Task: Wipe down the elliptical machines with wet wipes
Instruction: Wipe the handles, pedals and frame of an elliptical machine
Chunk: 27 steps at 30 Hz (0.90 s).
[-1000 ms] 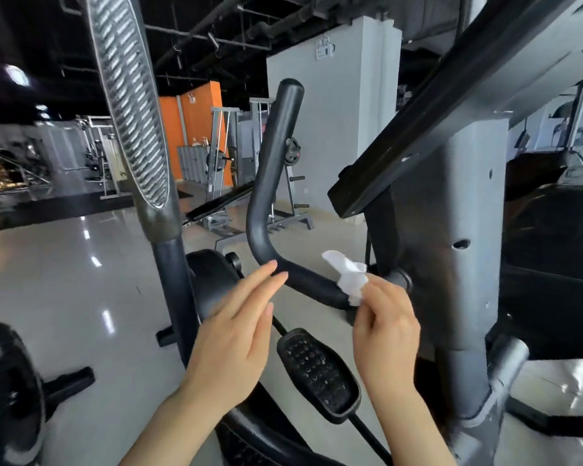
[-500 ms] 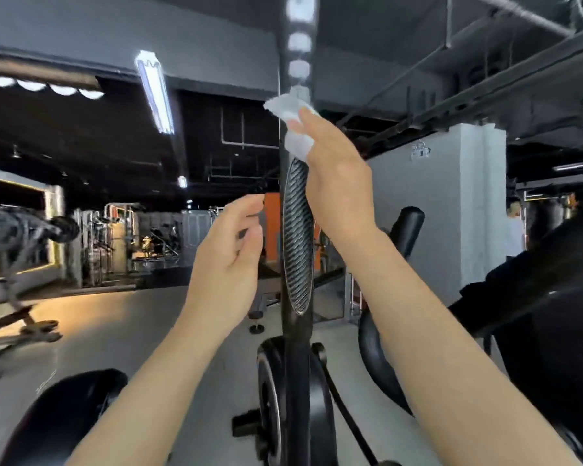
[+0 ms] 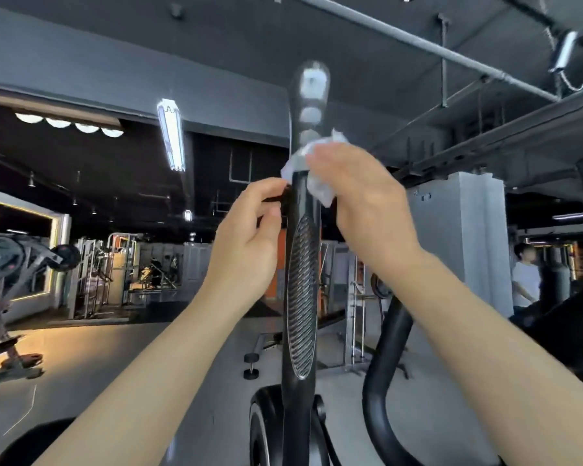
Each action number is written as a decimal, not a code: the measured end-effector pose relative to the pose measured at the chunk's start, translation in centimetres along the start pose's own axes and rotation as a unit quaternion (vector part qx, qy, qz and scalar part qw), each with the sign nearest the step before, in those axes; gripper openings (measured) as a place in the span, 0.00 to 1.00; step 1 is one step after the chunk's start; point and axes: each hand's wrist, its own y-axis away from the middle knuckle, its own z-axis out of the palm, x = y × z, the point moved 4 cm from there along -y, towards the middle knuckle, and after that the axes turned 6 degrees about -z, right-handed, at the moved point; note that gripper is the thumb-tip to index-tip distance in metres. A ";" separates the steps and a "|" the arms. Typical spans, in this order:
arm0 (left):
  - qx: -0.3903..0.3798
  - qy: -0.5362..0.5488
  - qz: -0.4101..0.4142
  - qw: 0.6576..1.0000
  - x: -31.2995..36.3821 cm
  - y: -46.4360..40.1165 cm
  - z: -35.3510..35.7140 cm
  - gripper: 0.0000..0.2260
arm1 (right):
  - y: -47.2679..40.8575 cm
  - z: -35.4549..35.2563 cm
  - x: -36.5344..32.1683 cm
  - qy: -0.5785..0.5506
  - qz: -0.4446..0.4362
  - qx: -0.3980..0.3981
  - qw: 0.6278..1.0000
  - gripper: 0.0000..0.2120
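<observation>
Right hand (image 3: 357,196) presses crumpled white wet wipe (image 3: 320,186) on tall black ribbed handlebar (image 3: 300,297), twelve o'clock; left hand (image 3: 249,243) pinches bar. Next: downward stroke.

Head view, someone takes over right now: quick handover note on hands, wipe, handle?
Right hand: grips the white wet wipe and presses it against the upright elliptical handle, just above its ribbed grip section.
Left hand: fingers curled, pinching the left edge of the handle beside the wipe; it looks like a steadying hold.
Done: wipe is on the upper handle; how much is already clean cannot be told.
Left: work the wipe along the ribbed grip and the top of the handle, then the curved black bar to the right and the rest of the machine.
</observation>
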 end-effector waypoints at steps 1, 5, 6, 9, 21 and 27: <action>-0.007 0.015 0.000 1.000 0.4 -0.7 0.3 0.17 | -3.4 0.0 1.4 0.006 0.011 -0.001 1.000 0.20; -0.048 0.042 -0.020 0.998 0.0 -1.6 1.3 0.18 | -11.8 2.4 4.4 -0.014 0.045 -0.087 0.995 0.24; -0.046 0.050 -0.028 0.997 -0.4 -1.5 1.2 0.18 | -11.9 2.9 4.4 0.015 0.033 -0.082 0.996 0.23; -0.019 0.058 -0.039 0.997 -2.0 -0.6 0.6 0.18 | -9.0 3.4 4.0 0.041 0.030 -0.055 0.997 0.18; 0.041 0.098 -0.067 0.992 -5.3 1.1 -0.9 0.16 | 2.5 2.9 -2.3 -0.049 -0.140 -0.171 0.974 0.20; 0.052 0.076 -0.047 0.995 -5.5 0.8 -1.5 0.14 | -4.6 4.1 0.8 0.052 -0.142 -0.127 0.980 0.14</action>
